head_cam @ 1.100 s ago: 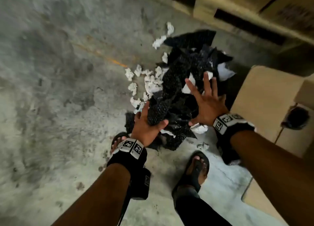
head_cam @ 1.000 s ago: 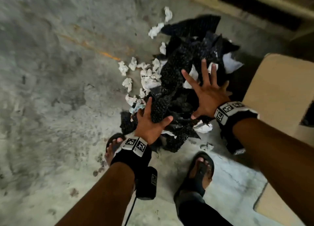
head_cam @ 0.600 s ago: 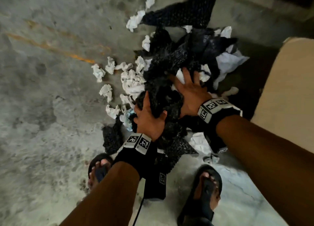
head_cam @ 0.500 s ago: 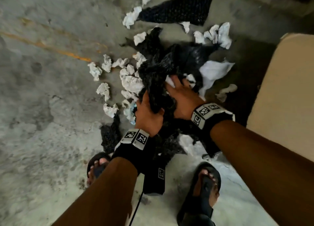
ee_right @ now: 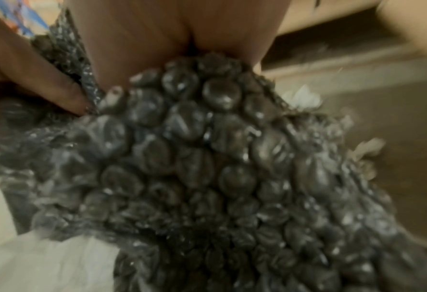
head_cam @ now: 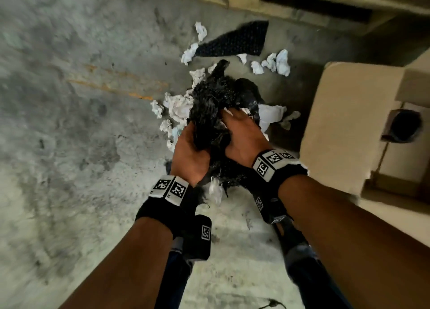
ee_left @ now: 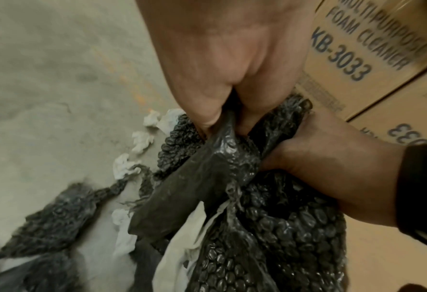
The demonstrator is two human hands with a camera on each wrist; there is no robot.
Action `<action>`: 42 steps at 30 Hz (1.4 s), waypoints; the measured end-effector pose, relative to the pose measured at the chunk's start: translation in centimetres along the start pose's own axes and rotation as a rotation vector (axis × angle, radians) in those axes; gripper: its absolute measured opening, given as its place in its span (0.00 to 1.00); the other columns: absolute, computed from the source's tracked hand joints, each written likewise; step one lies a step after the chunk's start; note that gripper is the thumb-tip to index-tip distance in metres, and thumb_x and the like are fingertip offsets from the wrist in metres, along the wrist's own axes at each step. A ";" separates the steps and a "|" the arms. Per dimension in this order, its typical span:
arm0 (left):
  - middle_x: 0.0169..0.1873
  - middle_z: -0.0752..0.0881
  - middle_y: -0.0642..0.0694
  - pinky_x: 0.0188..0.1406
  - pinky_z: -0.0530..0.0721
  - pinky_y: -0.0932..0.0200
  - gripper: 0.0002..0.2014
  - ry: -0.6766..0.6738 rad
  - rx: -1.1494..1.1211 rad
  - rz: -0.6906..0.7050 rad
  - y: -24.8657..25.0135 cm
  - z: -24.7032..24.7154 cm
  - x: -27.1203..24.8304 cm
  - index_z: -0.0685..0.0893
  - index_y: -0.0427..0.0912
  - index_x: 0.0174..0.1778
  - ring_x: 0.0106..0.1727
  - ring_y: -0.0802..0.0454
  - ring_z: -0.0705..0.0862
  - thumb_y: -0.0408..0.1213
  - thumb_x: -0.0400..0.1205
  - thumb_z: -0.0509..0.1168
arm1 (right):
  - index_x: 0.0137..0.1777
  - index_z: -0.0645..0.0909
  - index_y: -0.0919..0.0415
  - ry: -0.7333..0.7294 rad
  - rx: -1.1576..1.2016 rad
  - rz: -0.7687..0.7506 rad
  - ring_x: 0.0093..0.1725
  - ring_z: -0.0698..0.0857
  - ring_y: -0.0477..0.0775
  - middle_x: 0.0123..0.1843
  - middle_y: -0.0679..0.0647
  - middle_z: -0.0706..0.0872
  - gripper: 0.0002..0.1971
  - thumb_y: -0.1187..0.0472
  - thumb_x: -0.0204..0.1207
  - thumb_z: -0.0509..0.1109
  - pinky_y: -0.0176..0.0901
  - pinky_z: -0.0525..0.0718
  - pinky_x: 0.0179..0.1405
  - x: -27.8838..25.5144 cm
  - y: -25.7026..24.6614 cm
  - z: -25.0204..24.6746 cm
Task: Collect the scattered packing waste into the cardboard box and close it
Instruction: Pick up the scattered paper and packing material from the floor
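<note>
Carton [ee_left: 372, 65] beside gripped bubble wrap [ee_left: 265, 227] reads "FOAM CLEANER KB-3033"

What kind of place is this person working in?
Probably a storeroom or warehouse corner: a bare, stained concrete floor, stacked cardboard cartons printed "Multi-purpose Foam Cleaner KB-3033", and black bubble wrap and crumpled white paper lying loose on the floor.

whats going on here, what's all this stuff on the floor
A person is clearing up packing waste from a concrete floor. Both hands, left hand and right hand, grip one bunched armful of black bubble wrap, with some white paper caught in it. Crumpled white paper scraps and a flat piece of black bubble wrap lie on the floor beyond. The cardboard box stands to the right; nothing has gone into it from this armful yet.
</note>
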State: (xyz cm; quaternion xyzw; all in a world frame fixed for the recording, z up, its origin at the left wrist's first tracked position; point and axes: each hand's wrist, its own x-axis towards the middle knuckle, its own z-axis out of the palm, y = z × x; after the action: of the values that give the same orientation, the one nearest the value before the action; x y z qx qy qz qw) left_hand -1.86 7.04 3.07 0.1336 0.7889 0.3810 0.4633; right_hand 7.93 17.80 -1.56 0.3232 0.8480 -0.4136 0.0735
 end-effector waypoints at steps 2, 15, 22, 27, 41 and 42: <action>0.59 0.90 0.50 0.65 0.86 0.52 0.24 0.004 0.021 0.035 2.8 0.0 -2.3 0.80 0.47 0.67 0.60 0.59 0.88 0.25 0.76 0.70 | 0.73 0.74 0.58 0.025 0.015 -0.003 0.70 0.77 0.64 0.71 0.59 0.79 0.32 0.64 0.65 0.73 0.58 0.81 0.67 -1.7 -1.0 -2.2; 0.62 0.86 0.44 0.68 0.82 0.49 0.21 -0.216 0.231 0.255 16.3 18.3 -11.9 0.77 0.47 0.65 0.64 0.49 0.85 0.29 0.76 0.67 | 0.77 0.71 0.53 0.218 0.059 0.196 0.73 0.77 0.61 0.74 0.57 0.78 0.34 0.56 0.69 0.74 0.52 0.76 0.72 -18.7 9.1 -21.0; 0.71 0.81 0.44 0.75 0.76 0.47 0.28 -0.371 0.260 0.297 16.6 34.5 -10.2 0.74 0.47 0.74 0.73 0.49 0.79 0.31 0.77 0.68 | 0.71 0.76 0.61 0.318 0.072 0.332 0.68 0.81 0.66 0.69 0.64 0.81 0.32 0.63 0.65 0.76 0.54 0.80 0.67 -25.5 21.9 -26.7; 0.81 0.68 0.47 0.84 0.65 0.49 0.41 -0.470 0.287 0.220 13.7 39.8 -7.6 0.57 0.50 0.83 0.82 0.52 0.67 0.35 0.76 0.70 | 0.79 0.69 0.55 0.242 0.020 0.450 0.76 0.71 0.69 0.77 0.62 0.73 0.38 0.56 0.67 0.77 0.61 0.75 0.73 -26.4 28.7 -25.9; 0.84 0.61 0.50 0.78 0.64 0.62 0.40 -0.446 0.460 0.181 13.3 34.4 -8.7 0.52 0.51 0.85 0.84 0.52 0.62 0.45 0.81 0.67 | 0.80 0.67 0.52 -0.088 -0.285 0.702 0.79 0.65 0.68 0.82 0.58 0.65 0.33 0.45 0.77 0.69 0.74 0.69 0.72 -26.7 27.3 -26.7; 0.84 0.62 0.50 0.77 0.63 0.64 0.40 -0.427 0.446 0.190 13.6 33.4 -8.9 0.53 0.50 0.85 0.84 0.52 0.63 0.45 0.81 0.68 | 0.78 0.70 0.54 -0.056 -0.308 0.702 0.78 0.67 0.68 0.80 0.59 0.68 0.30 0.46 0.77 0.69 0.72 0.71 0.71 -26.6 26.3 -27.0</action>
State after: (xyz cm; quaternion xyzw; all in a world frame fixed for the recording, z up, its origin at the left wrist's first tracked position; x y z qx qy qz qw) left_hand 28.82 27.14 9.14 0.3818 0.7219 0.2038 0.5399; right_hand 48.57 36.89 9.16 0.5676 0.7357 -0.2398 0.2812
